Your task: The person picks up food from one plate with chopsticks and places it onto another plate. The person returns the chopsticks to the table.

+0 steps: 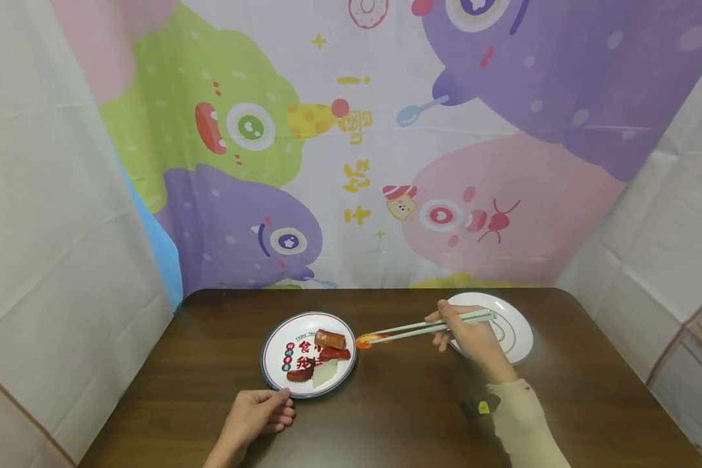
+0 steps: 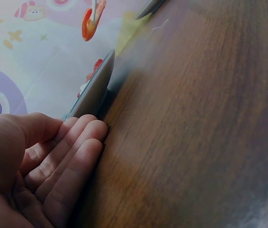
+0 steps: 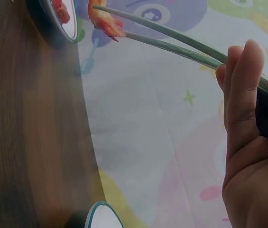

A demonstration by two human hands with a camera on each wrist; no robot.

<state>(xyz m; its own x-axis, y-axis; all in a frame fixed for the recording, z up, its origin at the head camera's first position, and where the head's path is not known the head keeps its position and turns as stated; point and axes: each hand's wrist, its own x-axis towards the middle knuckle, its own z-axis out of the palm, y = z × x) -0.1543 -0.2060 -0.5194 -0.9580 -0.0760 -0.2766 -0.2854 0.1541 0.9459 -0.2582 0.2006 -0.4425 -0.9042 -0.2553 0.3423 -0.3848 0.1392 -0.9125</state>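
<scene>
My left hand (image 1: 257, 416) pinches the near rim of a round plate (image 1: 279, 335), thumb on the edge and fingers beneath, as the left wrist view shows. On the plate lie a brown block-like piece (image 1: 330, 338), red pieces of food (image 1: 335, 354) and a pale white piece (image 1: 325, 374). A pair of pale green chopsticks (image 1: 412, 330) is gripped in my right hand (image 1: 470, 338). Between their tips hangs an orange-red shrimp (image 3: 104, 21), just off the plate's right edge and raised above the table in the left wrist view.
A white oval plate (image 1: 520, 331) stands at the back right of the brown wooden table (image 1: 386, 416), partly behind my right hand. A cartoon-printed curtain (image 1: 357, 260) hangs along the table's far edge. White cloth (image 1: 47, 227) hangs at both sides.
</scene>
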